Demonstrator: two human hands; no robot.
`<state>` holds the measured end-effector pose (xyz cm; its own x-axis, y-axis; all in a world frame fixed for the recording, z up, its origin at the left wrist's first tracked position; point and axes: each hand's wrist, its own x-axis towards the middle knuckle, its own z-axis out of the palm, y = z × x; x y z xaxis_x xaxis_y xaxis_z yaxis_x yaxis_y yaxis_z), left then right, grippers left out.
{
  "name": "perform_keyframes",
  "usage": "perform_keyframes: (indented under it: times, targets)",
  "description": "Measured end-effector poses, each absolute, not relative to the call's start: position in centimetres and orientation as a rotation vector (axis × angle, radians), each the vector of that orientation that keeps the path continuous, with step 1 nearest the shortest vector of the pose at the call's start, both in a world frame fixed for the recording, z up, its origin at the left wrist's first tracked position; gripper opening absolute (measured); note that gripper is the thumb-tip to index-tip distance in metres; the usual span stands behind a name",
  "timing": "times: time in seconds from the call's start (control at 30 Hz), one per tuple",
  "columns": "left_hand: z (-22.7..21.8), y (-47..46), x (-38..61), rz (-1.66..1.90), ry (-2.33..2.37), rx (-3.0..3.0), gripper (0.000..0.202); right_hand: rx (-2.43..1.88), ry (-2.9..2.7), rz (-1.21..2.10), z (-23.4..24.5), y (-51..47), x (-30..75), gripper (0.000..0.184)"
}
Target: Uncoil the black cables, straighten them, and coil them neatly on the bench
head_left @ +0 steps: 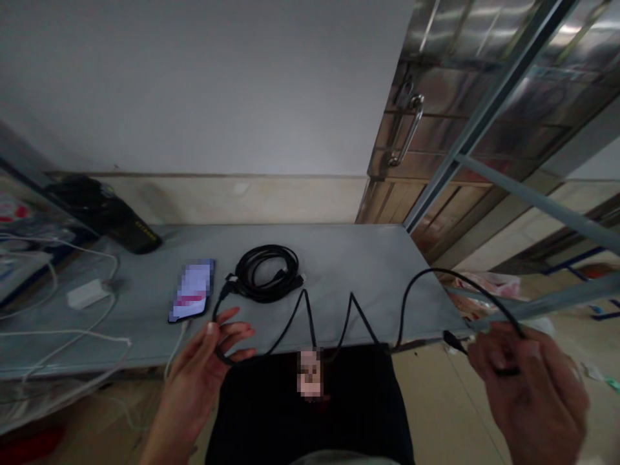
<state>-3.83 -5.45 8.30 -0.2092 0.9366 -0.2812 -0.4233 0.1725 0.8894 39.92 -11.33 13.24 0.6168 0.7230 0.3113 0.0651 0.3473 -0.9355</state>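
Note:
A black cable (351, 309) runs in zigzag bends between my two hands, over the front edge of the table and my lap. My left hand (213, 349) pinches it near one end between thumb and forefinger, the other fingers loosely curled; the connector there points up toward a coil. My right hand (530, 381) is closed round the cable near its other end, and a black plug (454, 342) sticks out to the left of the fingers. A separate coiled black cable (266, 274) lies on the table just beyond my left hand.
A lit phone (192, 290) lies left of the coil on the grey table (349, 248). Farther left are a white adapter (88, 294), white cords and a black bottle (121, 219). Metal frame bars (484, 116) rise at right, before a door with a handle (409, 132).

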Motion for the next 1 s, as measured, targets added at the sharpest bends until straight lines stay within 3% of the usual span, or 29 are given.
perform_keyframes:
  times: [0.17,0.3,0.47,0.67,1.0]
  targets:
    - [7.9,-6.2,-1.4,1.216,1.086,0.562,0.054,-1.057,-0.954,0.639,12.7,-12.1,35.9,0.022]
    - [7.5,-6.3,0.3,1.141,0.987,0.514,0.053,-0.993,-1.129,0.741,12.2,-12.3,32.7,0.024]
    - [7.2,-5.4,2.5,1.073,0.841,0.490,0.038,-1.063,-1.318,0.853,11.1,-12.4,30.7,0.029]
    - [9.2,-4.3,5.8,1.069,0.711,0.422,0.035,-1.126,-1.675,0.656,11.6,-10.9,29.1,0.018]
    - [13.2,-2.5,9.7,1.145,0.511,0.435,0.030,-1.090,-1.893,0.388,10.6,-6.7,26.9,0.021]
